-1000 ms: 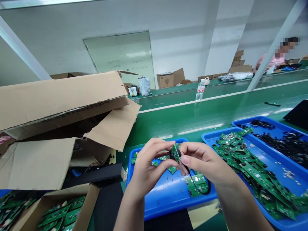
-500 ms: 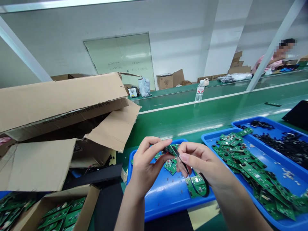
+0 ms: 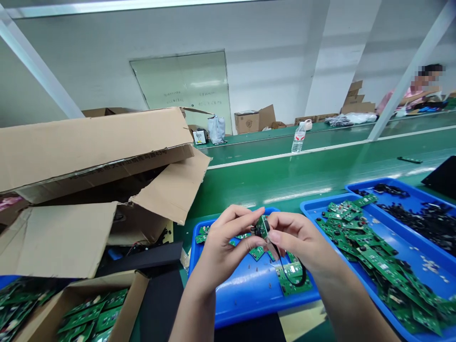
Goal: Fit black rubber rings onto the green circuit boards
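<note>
Nearest, at the lower left, an open carton held green boards. Just beyond it, over a blue tray, the left hand and right hand met fingertip to fingertip. Both were closed in a narrow pinch on one small board, held up above the tray. A black wire ran from the board under the right hand and looped down onto loose boards lying in the tray. The grip looked slight, on edges only. A slip would likely drop the board among the others, and the slack loop could catch one of them and drag it, or tug at the wire's joint. To the right, a second tray was heaped with more boards, and a third tray held black parts. To the left lay a big box, flaps open. Farther along the green desk stood a bottle, and a person sat at the far right.
</note>
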`<state>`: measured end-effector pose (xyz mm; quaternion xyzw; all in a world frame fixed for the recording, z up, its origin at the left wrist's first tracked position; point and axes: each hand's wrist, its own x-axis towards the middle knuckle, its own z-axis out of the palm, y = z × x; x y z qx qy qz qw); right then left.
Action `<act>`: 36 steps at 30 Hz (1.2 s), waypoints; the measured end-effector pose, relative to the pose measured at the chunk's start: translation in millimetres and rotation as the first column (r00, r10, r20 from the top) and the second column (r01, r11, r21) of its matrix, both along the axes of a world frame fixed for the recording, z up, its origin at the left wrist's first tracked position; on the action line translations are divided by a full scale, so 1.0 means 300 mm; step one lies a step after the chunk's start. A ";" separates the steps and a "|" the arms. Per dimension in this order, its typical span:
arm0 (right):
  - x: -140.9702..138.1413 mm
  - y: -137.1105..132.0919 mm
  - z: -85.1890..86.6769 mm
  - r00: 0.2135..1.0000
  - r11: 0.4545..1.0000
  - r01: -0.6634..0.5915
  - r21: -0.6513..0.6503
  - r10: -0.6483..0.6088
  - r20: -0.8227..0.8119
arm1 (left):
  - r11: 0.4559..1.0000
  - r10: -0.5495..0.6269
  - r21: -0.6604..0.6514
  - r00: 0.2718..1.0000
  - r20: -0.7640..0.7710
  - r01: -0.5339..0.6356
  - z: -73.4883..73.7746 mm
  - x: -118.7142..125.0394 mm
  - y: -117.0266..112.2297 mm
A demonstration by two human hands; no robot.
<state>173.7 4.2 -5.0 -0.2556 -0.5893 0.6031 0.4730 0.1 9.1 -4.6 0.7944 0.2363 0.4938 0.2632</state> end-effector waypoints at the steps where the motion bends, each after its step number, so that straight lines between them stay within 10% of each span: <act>1: -0.002 -0.001 0.001 0.998 0.998 0.057 0.032 -0.058 0.020 | 1.000 0.005 0.021 0.999 -0.040 -0.004 0.002 0.003 -0.003; 6: -0.021 0.001 -0.019 0.957 0.952 0.274 0.139 -0.284 0.061 | 1.000 0.024 0.019 0.972 -0.235 -0.020 0.021 0.015 -0.021; 17: 0.027 0.027 -0.023 0.952 0.946 0.263 0.187 -0.286 0.105 | 0.977 0.051 -0.198 0.984 -0.171 -0.085 0.032 0.016 -0.035; 24: 0.075 -0.002 -0.015 0.753 0.679 0.630 0.378 -0.654 -0.080 | 0.914 -0.036 -0.404 0.999 0.001 0.034 0.055 0.028 -0.042; 36: -0.012 0.003 -0.043 0.757 0.680 0.540 0.495 -0.650 0.067 | 0.908 0.000 -0.420 1.000 -0.023 -0.010 0.035 0.055 -0.016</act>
